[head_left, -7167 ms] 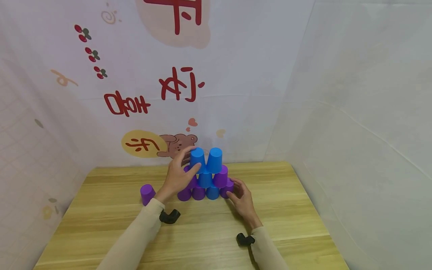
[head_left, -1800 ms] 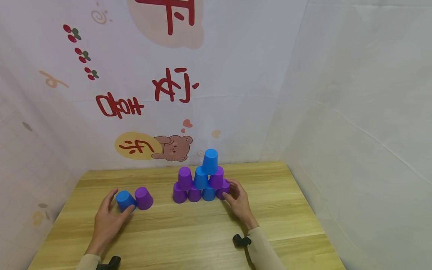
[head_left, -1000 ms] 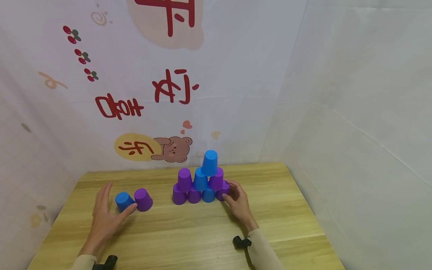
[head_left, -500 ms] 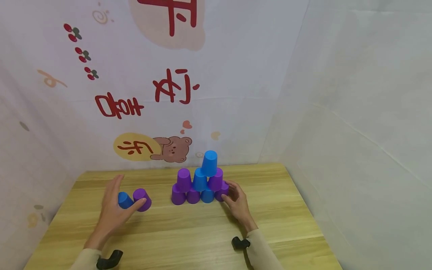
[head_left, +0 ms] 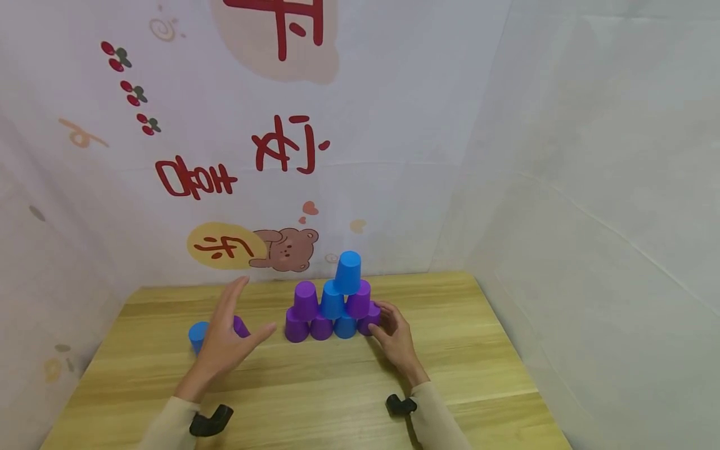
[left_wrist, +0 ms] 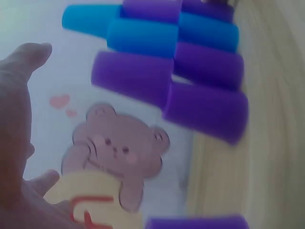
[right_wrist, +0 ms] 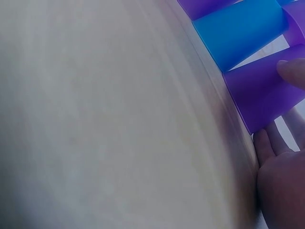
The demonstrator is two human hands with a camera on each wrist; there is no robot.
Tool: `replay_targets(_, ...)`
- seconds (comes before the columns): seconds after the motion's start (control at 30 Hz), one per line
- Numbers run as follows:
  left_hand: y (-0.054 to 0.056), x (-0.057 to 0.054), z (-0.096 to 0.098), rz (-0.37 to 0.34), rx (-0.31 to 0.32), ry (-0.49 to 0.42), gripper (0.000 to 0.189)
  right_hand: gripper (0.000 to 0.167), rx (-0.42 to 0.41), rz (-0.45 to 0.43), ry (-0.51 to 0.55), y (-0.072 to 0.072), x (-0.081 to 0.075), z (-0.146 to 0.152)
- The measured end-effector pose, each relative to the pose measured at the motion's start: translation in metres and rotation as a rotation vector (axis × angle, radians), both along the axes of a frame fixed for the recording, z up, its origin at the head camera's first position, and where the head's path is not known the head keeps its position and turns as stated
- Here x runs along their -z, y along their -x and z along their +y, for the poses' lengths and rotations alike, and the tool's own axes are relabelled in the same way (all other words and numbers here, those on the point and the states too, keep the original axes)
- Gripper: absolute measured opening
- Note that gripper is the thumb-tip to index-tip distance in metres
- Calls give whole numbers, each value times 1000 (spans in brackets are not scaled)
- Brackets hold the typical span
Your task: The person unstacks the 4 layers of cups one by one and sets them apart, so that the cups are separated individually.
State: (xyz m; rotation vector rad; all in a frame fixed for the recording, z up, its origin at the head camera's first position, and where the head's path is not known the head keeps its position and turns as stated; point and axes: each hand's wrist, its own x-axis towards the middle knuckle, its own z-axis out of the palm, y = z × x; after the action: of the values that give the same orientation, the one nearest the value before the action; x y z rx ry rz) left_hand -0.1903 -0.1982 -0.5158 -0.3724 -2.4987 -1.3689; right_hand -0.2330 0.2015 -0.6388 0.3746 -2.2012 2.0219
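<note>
Upside-down plastic cups form a stepped stack at the back of the table. Its bottom row is purple, purple, blue and a right-end purple cup (head_left: 368, 321). Above stand a purple cup (head_left: 306, 300), a blue cup (head_left: 332, 301) and another purple cup (head_left: 359, 301), with one blue cup (head_left: 349, 274) on top, toward the right. My right hand (head_left: 398, 340) holds the right-end purple cup between thumb and fingers. My left hand (head_left: 224, 344), empty with thumb and fingers spread, is raised left of the stack. It partly hides a loose blue cup (head_left: 197, 334) and a loose purple cup (head_left: 240, 327).
The wooden table (head_left: 315, 400) meets a white cloth backdrop (head_left: 405, 206) printed with red characters and a bear (head_left: 289, 250). Another white cloth wall (head_left: 590, 262) borders the right side. Black curved pieces (head_left: 211, 421) sit at both wrists.
A blue cup went from the stack's upper left to beside the loose purple cup. My left hand then released it and moved right toward the stack. The right hand stays at its cup.
</note>
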Motion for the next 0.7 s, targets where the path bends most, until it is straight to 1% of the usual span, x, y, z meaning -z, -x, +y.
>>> replay_targets(0.27,8,-19,29,-55,71,-23,109,54,-1,-20,-4,1,-3,-1)
replay_targets(0.37,11,-25,40,-54,95,-37,108,54,3,-26,0,1,-3,-1)
replay_targets(0.43,13,-29,48,-39,108,-40,108,55,3,-22,4,1,-2,-1)
replay_targets(0.7,24,-39,75,-31,153,-44,105,55,15,-18,4,-2,0,-1)
